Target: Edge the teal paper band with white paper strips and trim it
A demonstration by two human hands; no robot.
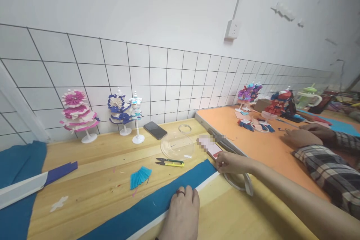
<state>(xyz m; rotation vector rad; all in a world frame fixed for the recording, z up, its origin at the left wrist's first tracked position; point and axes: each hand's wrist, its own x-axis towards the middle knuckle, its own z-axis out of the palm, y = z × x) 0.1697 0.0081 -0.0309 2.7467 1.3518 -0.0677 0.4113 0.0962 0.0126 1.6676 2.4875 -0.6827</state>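
A long blue cloth strip [157, 198] lies diagonally over the wooden table, with a white tape [206, 182] along its near edge. My left hand [182, 210] lies flat on the strip, fingers stretched forward and close together. At the strip's far right end my right hand [229, 163] is closed in a pinch at the end of the white tape; its fingertips partly hide what is in them. A pale tape loop [247, 185] shows beneath my right wrist. Right beside that hand lies a lit phone [210, 146]. Yellow-handled thread snips [170, 162] lie beyond the strip.
A pleated turquoise cloth piece [140, 177], a clear round lid [177, 145] and a dark phone [155, 130] lie farther back. Small dress stands [88, 138] line the wall grid. On the orange mat [270, 157] at right are another person's hands [303, 137] and plaid sleeves.
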